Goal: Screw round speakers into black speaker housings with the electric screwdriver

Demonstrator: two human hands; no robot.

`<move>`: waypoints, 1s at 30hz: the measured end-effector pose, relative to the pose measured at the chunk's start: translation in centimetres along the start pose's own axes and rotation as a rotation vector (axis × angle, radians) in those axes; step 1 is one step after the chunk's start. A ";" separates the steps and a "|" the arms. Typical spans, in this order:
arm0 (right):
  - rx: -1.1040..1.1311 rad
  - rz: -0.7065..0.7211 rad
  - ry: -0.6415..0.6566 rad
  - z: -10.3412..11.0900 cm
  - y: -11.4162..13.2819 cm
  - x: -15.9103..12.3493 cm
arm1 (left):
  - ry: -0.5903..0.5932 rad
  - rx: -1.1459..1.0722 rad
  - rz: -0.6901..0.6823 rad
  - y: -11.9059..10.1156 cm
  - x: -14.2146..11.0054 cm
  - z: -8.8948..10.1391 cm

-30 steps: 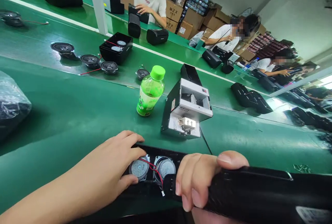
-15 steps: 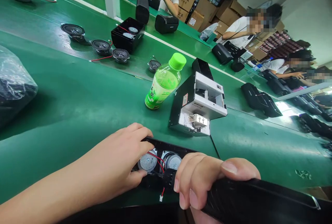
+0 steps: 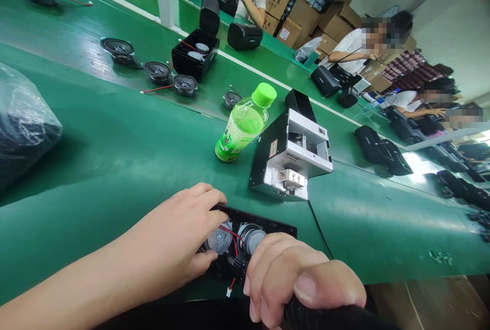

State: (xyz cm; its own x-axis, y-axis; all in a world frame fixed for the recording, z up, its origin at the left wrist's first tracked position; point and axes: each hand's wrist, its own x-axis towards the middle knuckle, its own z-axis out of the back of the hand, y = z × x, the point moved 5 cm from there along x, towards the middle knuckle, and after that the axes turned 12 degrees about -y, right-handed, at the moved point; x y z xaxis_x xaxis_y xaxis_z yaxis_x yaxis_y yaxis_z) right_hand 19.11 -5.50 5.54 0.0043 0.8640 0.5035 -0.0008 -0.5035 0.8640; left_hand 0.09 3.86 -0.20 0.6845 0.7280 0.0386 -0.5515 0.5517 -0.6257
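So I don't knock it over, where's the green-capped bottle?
Near the middle of the head view, the bottle stands on the bench, left of the black and white machine and beyond the black panel under the left hand.

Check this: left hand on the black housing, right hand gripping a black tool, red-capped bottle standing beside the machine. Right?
Not quite: the bottle has a green cap, not a red one, as the head view shows. The rest stands: left hand on the black housing, right hand gripping a black tool, bottle standing beside the machine.
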 end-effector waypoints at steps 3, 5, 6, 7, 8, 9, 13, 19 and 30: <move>0.007 0.032 0.068 -0.2 0.0 0.1 | -0.004 0.006 0.000 0.1 -0.1 0.0; 0.002 0.060 0.087 -0.3 0.0 0.0 | -0.021 0.009 0.002 0.2 -0.2 0.0; -0.010 0.081 0.073 -0.3 -0.1 -0.1 | -0.029 0.010 0.008 0.3 -0.3 0.0; -0.015 0.100 0.063 -0.4 -0.2 -0.3 | -0.037 0.009 0.015 0.5 -0.5 -0.1; -0.006 0.114 0.058 -0.4 -0.5 -0.6 | -0.046 0.005 0.022 0.7 -0.6 -0.2; 0.018 0.104 0.052 -0.5 -0.9 -0.8 | -0.058 -0.002 0.024 0.9 -0.8 -0.3; 0.134 -0.107 0.003 -0.5 -4.5 -1.1 | -0.122 -0.039 -0.021 2.4 -1.6 -1.0; 0.187 -0.072 -0.248 1.9 -1.9 0.8 | -0.226 0.015 -0.143 5.2 -2.7 -3.0; -0.006 0.326 -0.643 9.1 1.2 11.0 | -0.469 0.121 -0.281 3.8 -1.0 -4.7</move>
State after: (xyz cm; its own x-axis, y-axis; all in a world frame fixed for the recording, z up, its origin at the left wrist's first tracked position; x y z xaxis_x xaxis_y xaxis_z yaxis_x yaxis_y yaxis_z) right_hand 28.30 3.32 12.08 0.5906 0.4952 0.6371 -0.1077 -0.7341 0.6704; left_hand -0.40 3.28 -6.27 0.5431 0.6339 0.5506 -0.4481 0.7734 -0.4485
